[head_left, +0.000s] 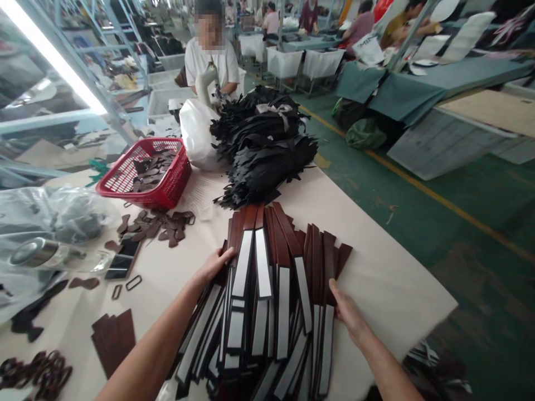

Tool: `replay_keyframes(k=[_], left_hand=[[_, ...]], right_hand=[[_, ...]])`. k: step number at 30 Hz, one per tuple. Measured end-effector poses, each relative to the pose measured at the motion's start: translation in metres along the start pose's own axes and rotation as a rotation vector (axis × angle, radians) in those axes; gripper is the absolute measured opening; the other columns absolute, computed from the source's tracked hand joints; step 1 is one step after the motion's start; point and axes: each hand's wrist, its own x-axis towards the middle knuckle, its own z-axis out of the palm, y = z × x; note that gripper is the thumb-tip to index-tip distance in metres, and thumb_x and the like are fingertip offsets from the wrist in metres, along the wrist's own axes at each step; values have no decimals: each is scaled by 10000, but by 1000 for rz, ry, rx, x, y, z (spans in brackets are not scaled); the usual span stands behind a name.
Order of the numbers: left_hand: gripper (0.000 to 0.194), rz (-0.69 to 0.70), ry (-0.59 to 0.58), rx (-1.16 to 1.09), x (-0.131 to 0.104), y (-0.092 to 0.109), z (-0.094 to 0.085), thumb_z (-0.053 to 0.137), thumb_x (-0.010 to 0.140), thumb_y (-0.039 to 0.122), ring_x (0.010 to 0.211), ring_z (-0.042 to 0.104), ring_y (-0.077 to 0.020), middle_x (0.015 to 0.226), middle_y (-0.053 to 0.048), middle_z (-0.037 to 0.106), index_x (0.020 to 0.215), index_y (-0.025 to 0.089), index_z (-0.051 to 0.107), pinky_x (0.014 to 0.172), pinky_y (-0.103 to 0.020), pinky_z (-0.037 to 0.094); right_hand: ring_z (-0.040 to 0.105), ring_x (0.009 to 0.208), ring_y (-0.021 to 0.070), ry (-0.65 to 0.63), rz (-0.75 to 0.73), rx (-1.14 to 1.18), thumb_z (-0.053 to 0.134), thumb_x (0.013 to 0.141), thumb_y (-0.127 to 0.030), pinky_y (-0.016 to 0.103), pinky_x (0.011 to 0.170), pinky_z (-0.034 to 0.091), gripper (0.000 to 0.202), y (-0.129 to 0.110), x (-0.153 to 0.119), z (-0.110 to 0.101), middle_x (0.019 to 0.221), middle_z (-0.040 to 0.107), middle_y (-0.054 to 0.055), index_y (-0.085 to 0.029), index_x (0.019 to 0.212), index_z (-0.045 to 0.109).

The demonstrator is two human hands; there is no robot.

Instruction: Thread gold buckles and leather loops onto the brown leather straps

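At the far left of the counter [388,278], a clear bottle with a metal cap [35,252] lies on its side, a loose item that could roll if knocked. A short stack of brown strips [115,340] sits nearer the person, below a dark glossy slab [120,264]. Beyond these, a red basket [173,181] holds brown cut pieces.

The left hand [217,262] touches the left flank of the big strip pile [282,309]; its fingertips are partly hidden, so whether that grip is clamped or merely resting cannot be told. The pile lies on the counter directly in front of the person, between the two hands. Its strips are long and narrow, reddish brown at the far ends and pale grey with dark edges nearer the person, overlapping in a loose, uneven fan. Uneven pressure from the sides could make the top strips slide off, since they seem stacked without any tie. Just beyond, a heap of black strips [270,159] lies close enough to mix with them if the pile were pushed forward.

The right hand [349,312] has its thumb against the outer strips on the right; its other fingers are mostly hidden, leaving its closure unclear. Splayed strips there could slip sideways if poorly supported.
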Motion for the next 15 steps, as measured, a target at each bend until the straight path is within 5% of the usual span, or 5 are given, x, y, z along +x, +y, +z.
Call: replay_keyframes(k=[5, 9, 15], left_hand=[[828, 40, -74, -92, -23, 3, 22, 731, 636, 655, 1082, 663, -332, 1176, -180, 706, 1213, 76, 601, 935, -379, 520], [801, 5, -44, -224, -49, -16, 33, 746, 655, 588, 1107, 658, -338, 1215, -202, 687, 1247, 82, 562, 946, -369, 516], [749, -63, 146, -278, -94, -65, 47, 664, 708, 571, 1234, 602, -322, 1325, -191, 633, 1291, 130, 503, 1021, -321, 482]], right_hand=[[560, 1295, 306, -167, -106, 3, 547, 757, -833, 436, 1155, 388, 873, -38, 4, 31, 1324, 651, 128, -141, 1280, 644], [541, 1313, 322, -223, -138, 6, 572, 768, -797, 463, 1185, 352, 863, -52, 3, 42, 1380, 608, 139, -140, 1327, 599], [650, 1150, 310, -305, -257, -27, 579, 809, -674, 439, 1016, 508, 615, -65, 8, 67, 1219, 705, 98, -243, 1245, 632]])
